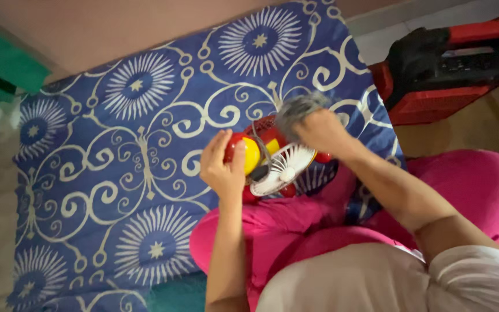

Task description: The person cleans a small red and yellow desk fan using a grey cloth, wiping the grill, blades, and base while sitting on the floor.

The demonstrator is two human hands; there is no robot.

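Nearest the camera, a pale shirt (376, 277) and pink trousers (463, 185) of the seated person were seen, knees over the near right edge of the mat (105, 173). Just beyond, a small fan (275, 162), red & yellow w/ white blades, was held above the lap, approx. at the mat's right side, not resting on it. The left hand (223, 164) was wrapped round the fan's yellow-red back part, fingers curled, thumb on top. The right hand (319, 130) was closed on a grey cloth (295, 110), pressed against the fan's red wire guard from above; cloth blurred, so details couldn't be made out. Hands were kept apart, one on each side of the fan. Further off, the blue mat w/ white scrolls & sunburst circles was spread on the floor. At the far right, past the mat's corner, a red & black case (451, 63) was placed. At the far left edge, sth green (1, 69) was seen, unclear what.
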